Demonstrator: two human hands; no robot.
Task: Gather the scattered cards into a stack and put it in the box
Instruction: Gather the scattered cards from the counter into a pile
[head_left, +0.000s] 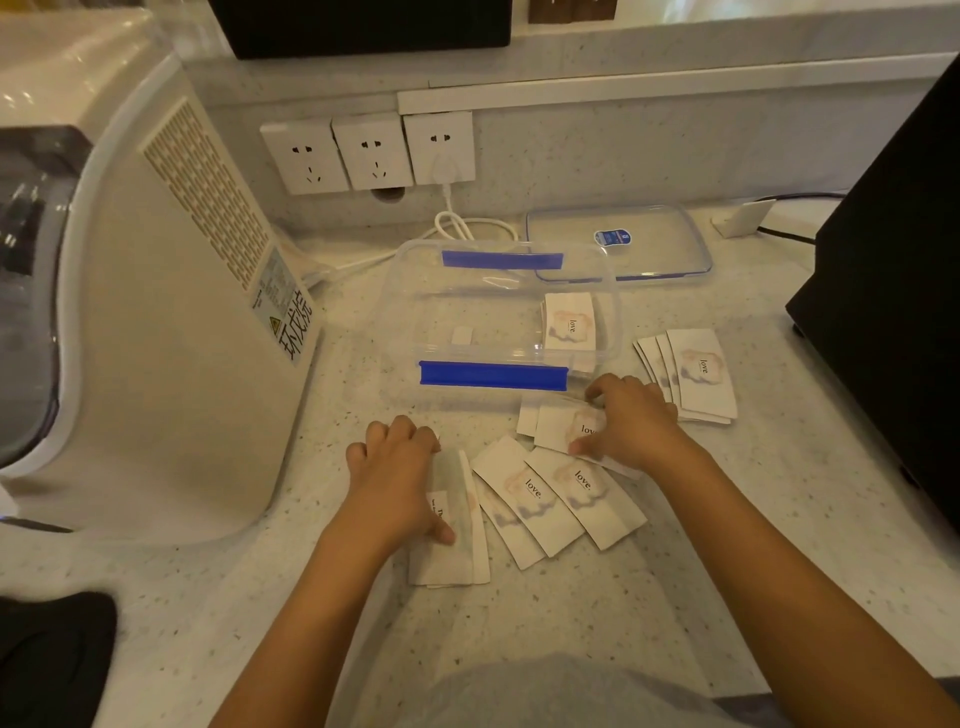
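Note:
White "love" cards lie scattered on the speckled counter. My left hand (400, 473) presses down on a small pile of cards (452, 545) at the lower left. My right hand (623, 421) grips a few cards (558, 423) just in front of the box. Between my hands, three cards (550, 499) fan out flat. Another fanned group of cards (696, 374) lies to the right of the box. The clear plastic box (415, 291) with blue clips stands open behind my hands, and a few cards (569, 322) rest in its right end.
The box's clear lid (649, 244) lies behind the box at the right. A large white appliance (171, 312) fills the left side. A black device (893, 291) stands at the right edge. Wall sockets (371, 150) and a white cable (457, 223) are at the back.

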